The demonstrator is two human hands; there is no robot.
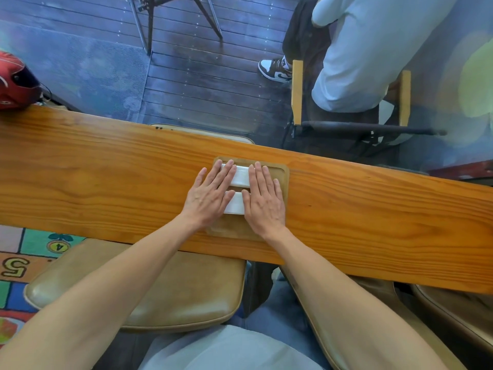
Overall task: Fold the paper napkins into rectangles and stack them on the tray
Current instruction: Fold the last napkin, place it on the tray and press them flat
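Note:
A flat wooden tray lies on the long wooden table. On it rest two white folded paper napkins: a far one and a near one, both narrow rectangles lying side by side with a gap between them. My left hand lies flat, palm down, fingers spread over the left ends of both napkins. My right hand lies flat the same way over their right ends. Neither hand grips anything.
A red helmet sits at the table's far left end. A padded stool stands below the near edge. Beyond the table a person in a pale shirt sits on a wooden chair.

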